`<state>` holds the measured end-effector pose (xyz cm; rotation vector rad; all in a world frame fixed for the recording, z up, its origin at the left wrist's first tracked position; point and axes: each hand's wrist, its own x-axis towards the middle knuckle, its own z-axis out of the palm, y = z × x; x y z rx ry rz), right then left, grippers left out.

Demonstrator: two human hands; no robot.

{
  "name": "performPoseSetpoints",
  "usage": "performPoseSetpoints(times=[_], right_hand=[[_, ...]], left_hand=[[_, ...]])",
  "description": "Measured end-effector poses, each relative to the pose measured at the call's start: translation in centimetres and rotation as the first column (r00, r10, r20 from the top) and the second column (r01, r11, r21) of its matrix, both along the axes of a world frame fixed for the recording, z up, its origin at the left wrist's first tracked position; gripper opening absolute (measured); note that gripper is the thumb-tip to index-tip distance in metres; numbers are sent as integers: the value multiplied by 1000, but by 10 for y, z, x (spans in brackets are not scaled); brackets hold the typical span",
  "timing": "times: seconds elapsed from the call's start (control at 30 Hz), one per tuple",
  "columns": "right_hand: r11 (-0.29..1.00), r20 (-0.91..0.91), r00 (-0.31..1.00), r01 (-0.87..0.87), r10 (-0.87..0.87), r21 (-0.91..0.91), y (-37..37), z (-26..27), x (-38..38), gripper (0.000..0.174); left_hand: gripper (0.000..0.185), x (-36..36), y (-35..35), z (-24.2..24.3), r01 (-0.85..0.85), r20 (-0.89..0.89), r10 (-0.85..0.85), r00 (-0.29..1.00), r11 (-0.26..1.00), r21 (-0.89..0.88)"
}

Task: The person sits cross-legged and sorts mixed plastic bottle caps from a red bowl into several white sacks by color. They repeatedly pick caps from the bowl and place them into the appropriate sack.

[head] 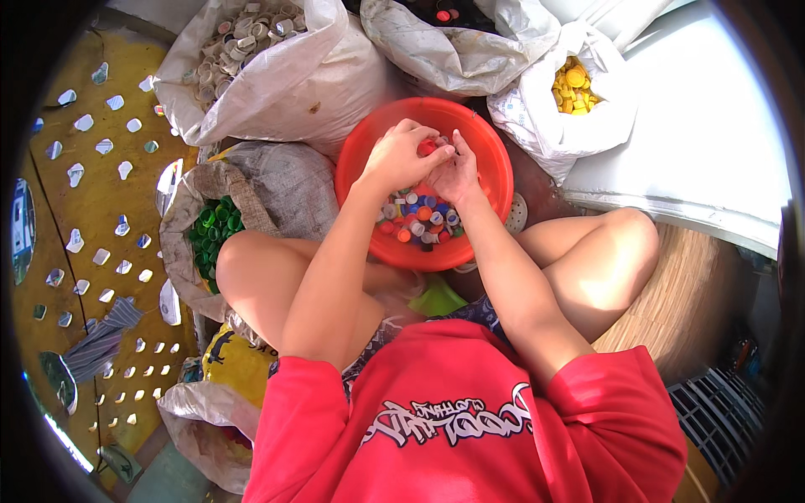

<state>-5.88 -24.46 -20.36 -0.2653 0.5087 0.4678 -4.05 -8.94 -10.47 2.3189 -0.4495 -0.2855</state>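
Over a round red plastic basin (498,157), both of my hands are close together. My left hand (402,156) is bent palm-down, with a red bottle cap (427,148) at its fingers and thumb. Palm up and cupped, my right hand (455,175) sits beside it with small caps at its fingers, partly hidden by the left hand. Below them in the basin lie mixed plastic bottle caps (424,214) in blue, orange, red, white and a little green.
Around the basin stand woven sacks: one with whitish caps (242,47), one with yellow caps (573,85), one with green caps (214,236). Another sack (440,56) stands behind the basin. A yellow perforated panel (94,188) is at left, a white curved surface (698,119) at right.
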Motion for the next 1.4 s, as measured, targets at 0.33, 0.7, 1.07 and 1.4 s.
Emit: performPoseSetpoints(times=[0.33, 0.7, 1.07, 1.4], right_hand=[[756, 451, 794, 570, -407, -321, 22, 163, 72, 10], [922, 682, 727, 316, -83, -225, 171, 272, 166, 12], [873, 927, -123, -313, 353, -374, 298, 349, -152, 31], [864, 866, 13, 54, 500, -500, 224, 302, -48, 33]], left_hand=[[33, -19, 98, 129, -421, -170, 391, 904, 758, -498], [34, -23, 84, 75, -261, 63, 261, 963, 965, -3], [43, -5, 34, 49, -33, -3, 33, 999, 994, 103], [38, -25, 70, 77, -9, -114, 36, 993, 973, 232]])
